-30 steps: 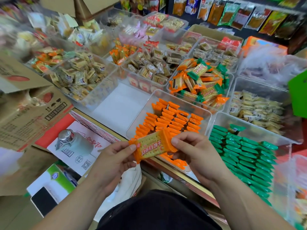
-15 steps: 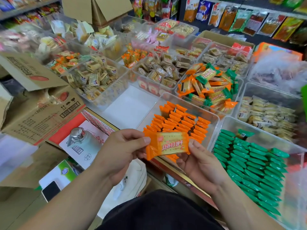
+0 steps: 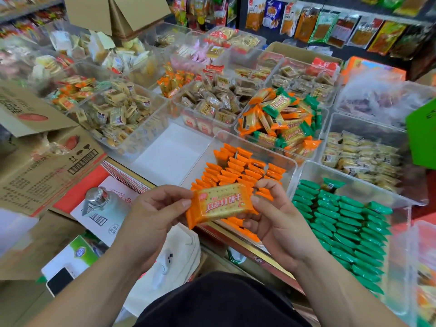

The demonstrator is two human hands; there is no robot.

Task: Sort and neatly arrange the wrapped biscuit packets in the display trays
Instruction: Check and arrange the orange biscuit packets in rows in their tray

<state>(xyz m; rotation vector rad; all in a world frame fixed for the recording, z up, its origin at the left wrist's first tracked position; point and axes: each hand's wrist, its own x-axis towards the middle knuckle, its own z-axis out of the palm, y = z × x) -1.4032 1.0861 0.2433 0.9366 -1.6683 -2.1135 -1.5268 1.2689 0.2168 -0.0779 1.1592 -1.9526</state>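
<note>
Across the middle of the frame runs a shop counter [image 3: 250,247] crammed with clear hard-plastic trays of crinkly wrapped snacks, with glossy snack bags [image 3: 306,22] hanging at the upper right and brown cardboard boxes [image 3: 47,166] on the left. Lower centre, the left hand [image 3: 151,213] and right hand [image 3: 276,223] pinch a flat rectangular orange packet [image 3: 221,204] by its two ends, fingers [image 3: 266,185] curled on the shiny wrapper, over the near end of the orange tray [image 3: 257,147] where matching packets stand in tidy rows. Just right of it the green tray [image 3: 368,185] is lined up the same way, and behind sits a jumbled mixed heap [image 3: 283,119] of both colours.
</note>
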